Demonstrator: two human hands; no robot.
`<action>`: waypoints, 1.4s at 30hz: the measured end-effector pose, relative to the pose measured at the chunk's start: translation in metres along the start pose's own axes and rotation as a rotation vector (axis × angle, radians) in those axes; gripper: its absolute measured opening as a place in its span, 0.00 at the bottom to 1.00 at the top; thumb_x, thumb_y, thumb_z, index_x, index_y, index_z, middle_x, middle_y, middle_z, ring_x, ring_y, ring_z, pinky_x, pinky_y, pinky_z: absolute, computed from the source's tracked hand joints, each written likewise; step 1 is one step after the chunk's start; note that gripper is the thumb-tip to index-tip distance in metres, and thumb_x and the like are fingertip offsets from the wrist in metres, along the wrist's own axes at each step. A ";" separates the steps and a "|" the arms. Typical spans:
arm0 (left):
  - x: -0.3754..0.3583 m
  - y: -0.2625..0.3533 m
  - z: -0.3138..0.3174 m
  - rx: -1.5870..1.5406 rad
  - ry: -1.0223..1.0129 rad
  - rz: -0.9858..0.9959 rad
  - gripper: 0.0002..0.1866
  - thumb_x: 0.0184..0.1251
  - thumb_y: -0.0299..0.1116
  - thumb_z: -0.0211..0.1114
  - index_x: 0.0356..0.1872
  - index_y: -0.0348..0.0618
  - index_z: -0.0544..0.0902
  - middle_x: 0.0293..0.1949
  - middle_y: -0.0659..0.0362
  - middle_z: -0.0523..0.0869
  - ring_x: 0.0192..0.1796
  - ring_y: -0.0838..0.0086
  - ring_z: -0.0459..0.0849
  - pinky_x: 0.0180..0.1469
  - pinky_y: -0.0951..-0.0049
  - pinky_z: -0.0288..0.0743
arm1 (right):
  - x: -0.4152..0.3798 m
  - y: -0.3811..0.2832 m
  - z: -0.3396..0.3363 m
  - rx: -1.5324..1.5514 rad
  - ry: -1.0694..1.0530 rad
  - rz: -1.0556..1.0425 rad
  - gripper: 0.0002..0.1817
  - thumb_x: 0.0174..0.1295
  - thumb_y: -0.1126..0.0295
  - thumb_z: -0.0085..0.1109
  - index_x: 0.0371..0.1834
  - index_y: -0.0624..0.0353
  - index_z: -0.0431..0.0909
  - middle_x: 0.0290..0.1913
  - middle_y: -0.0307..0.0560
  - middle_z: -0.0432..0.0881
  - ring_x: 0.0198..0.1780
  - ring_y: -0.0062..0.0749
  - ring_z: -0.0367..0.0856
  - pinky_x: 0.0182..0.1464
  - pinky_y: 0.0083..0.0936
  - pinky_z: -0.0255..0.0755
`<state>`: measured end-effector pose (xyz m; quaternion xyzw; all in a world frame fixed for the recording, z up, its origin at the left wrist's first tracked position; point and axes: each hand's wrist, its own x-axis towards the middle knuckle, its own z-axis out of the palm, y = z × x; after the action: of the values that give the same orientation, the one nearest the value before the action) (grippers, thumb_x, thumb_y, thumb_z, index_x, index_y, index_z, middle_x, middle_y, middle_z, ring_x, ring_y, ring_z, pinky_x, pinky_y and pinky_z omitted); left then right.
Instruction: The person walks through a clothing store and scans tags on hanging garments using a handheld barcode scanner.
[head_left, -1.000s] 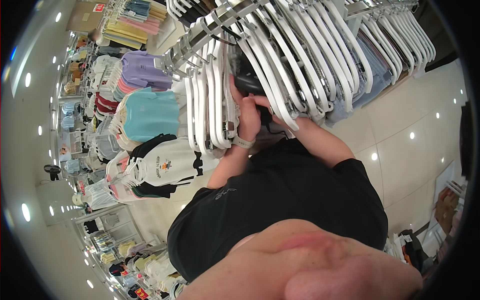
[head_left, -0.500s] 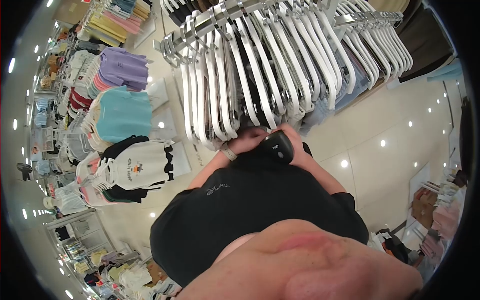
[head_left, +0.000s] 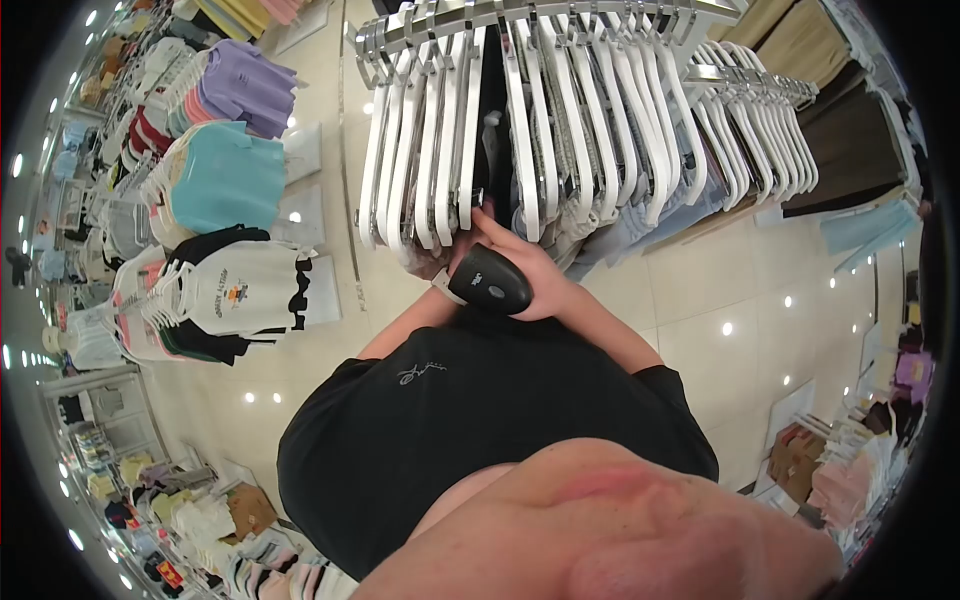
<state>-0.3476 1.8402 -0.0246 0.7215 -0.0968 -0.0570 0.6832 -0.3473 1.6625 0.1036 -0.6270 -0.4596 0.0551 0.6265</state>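
A black handheld barcode scanner (head_left: 490, 280) is gripped in my right hand (head_left: 538, 272), its rounded end toward my chest. A finger of that hand reaches up to the lower end of a white hanger (head_left: 468, 185). My left hand (head_left: 458, 250), with a pale band at the wrist, is mostly hidden behind the scanner and the clothes. Both hands are at the front of the garments on the rack. A gap with dark cloth (head_left: 490, 130) shows between the hangers just above my fingers.
A chrome rail (head_left: 540, 12) carries the white hangers with trousers and jeans; a second rail (head_left: 750, 75) stands to its right. On the left hang a turquoise shirt (head_left: 225, 180), a purple shirt (head_left: 245, 85) and a white printed shirt (head_left: 240, 290). Shiny tiles (head_left: 690, 300) cover the floor.
My hands and the scanner have moved left along the rack. Hangers on the left have bunched together, and a gap has opened beside them. The view has shifted slightly.
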 end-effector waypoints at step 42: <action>0.044 0.040 -0.045 0.271 0.026 0.273 0.21 0.75 0.32 0.61 0.66 0.39 0.78 0.60 0.49 0.83 0.60 0.57 0.81 0.65 0.58 0.74 | 0.011 0.026 0.043 -0.072 0.723 0.608 0.18 0.57 0.71 0.76 0.49 0.64 0.82 0.43 0.43 0.87 0.44 0.33 0.85 0.51 0.30 0.78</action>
<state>-0.2977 1.8724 0.0205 0.7877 -0.1914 0.0591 0.5825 -0.3551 1.7067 0.0783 -0.7332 -0.0093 -0.0019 0.6799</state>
